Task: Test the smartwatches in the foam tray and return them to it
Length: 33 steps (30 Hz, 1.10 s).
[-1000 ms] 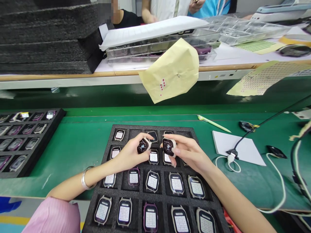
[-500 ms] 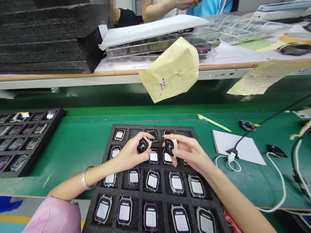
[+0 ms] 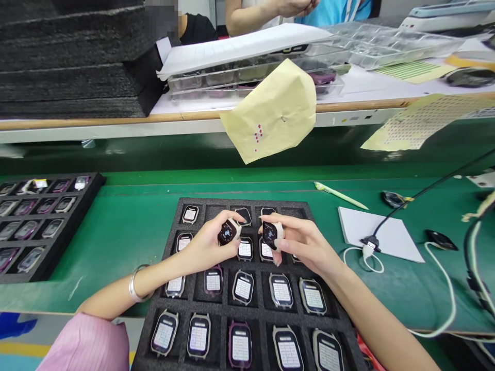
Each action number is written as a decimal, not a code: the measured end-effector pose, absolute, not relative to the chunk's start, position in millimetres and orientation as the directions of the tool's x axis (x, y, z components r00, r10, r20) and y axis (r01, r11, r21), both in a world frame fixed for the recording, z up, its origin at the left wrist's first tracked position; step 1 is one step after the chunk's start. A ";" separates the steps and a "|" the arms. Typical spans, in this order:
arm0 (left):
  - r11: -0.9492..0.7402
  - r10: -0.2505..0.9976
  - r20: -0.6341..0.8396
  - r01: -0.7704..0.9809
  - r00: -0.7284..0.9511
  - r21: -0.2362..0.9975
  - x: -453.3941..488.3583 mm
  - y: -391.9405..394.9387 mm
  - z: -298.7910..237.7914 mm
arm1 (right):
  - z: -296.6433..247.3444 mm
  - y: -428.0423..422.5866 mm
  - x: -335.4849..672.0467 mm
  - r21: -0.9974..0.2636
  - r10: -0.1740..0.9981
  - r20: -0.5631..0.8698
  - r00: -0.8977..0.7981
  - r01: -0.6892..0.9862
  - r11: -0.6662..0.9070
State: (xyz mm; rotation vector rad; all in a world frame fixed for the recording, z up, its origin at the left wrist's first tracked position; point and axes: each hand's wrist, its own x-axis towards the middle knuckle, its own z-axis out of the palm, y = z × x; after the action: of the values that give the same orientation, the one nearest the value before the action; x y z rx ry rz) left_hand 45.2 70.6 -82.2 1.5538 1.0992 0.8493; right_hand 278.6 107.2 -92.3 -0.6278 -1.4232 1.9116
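My left hand (image 3: 215, 238) is closed round a smartwatch body without a strap (image 3: 229, 232), its dark screen lit with a small picture. In my right hand (image 3: 297, 238), thumb and fingers grip a second smartwatch (image 3: 271, 233) with a pale case and a similar lit screen. Both are held above a black foam tray (image 3: 226, 310), whose pockets hold several more strapless watches. Most of those show white grid-like screens, such as the silver watch (image 3: 281, 291) and the purple-framed watch (image 3: 240, 344). My hands partly cover the upper pockets.
Another foam tray of watch parts (image 3: 38, 252) lies at the left. To the right are a green pen (image 3: 340, 196), a white pad (image 3: 402, 242) and a white cable (image 3: 450, 304). A shelf edge (image 3: 348, 107) crosses behind, with stacked foam (image 3: 69, 67). Other people sit beyond it.
My right thumb has shifted slightly on the watch it holds, and that watch has turned a little. My left hand stays nearly still.
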 end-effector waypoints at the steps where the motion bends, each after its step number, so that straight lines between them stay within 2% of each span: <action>1: -0.075 0.941 -0.009 0.235 0.338 0.969 45.2 70.7 -82.4 | -92.3 107.2 278.5 -0.956 0.750 0.006 -0.662 -0.223 -0.190; 10: -0.071 0.939 -0.028 0.273 0.342 0.959 45.3 71.7 -82.7 | -89.8 106.0 276.7 -0.950 0.767 -0.027 -0.641 -0.224 -0.220; 16: -0.117 0.947 0.036 0.238 0.318 0.964 43.1 71.5 -82.4 | -87.5 106.5 279.0 -0.961 0.789 -0.016 -0.614 -0.208 -0.181; 24: -0.128 0.953 0.075 0.168 0.292 0.977 42.2 60.9 -68.6 | -70.8 103.2 290.2 -0.934 0.770 0.126 -0.625 -0.336 -0.121; 29: -0.102 0.964 0.044 0.211 0.262 0.972 41.5 65.8 -77.3 | -74.5 105.8 282.2 -0.933 0.770 0.004 -0.639 -0.280 -0.227; 33: 0.085 0.944 -0.104 0.073 0.313 0.994 45.0 74.5 -89.9 | -84.1 108.1 271.8 -0.900 0.743 -0.113 -0.660 -0.249 -0.358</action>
State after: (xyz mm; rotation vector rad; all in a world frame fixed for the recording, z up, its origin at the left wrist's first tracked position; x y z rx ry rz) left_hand 45.0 74.5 -89.9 1.3167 1.0536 0.8730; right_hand 271.8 108.1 -84.1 -0.6923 -1.2348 2.0551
